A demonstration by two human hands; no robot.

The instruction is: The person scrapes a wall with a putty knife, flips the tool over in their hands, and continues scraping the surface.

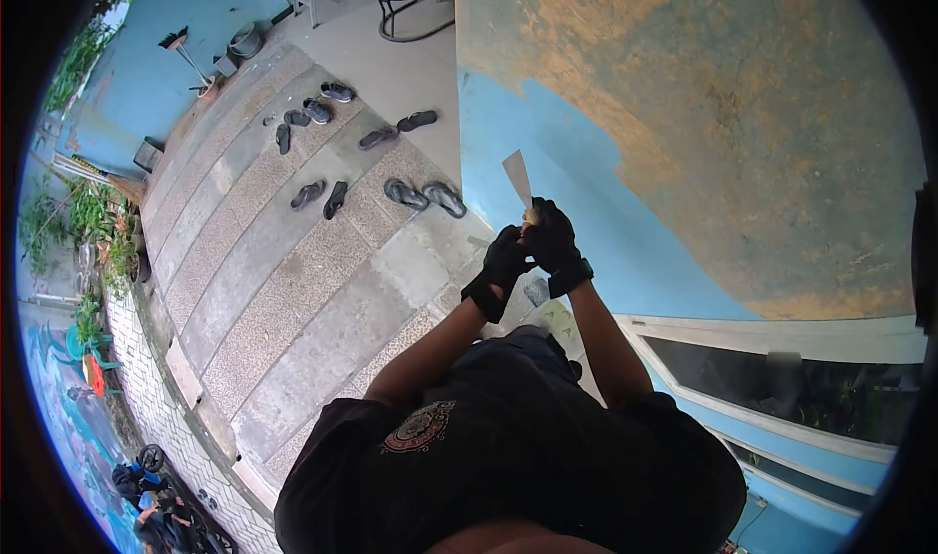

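A putty knife [517, 176] with a flat, pale blade points up and away from me, and a bit of its yellowish handle shows at the fingers. My right hand [554, 238], in a black glove with bare fingertips, is closed around the handle. My left hand [507, 263], gloved the same way, meets it from the left with its fingers curled in at the handle; part of that grip is hidden. Beyond the hands stands a light blue wall [547, 144], with a large brown and grey patch [723, 134] of bare or peeled surface.
Several sandals and shoes [405, 193] lie on the striped stone paving [322, 261] to the left. A dark chair [415, 7] stands at the top. A window [782, 378] runs along the wall on the right. A motorcycle [176, 515] is at the lower left, near plants [117, 251].
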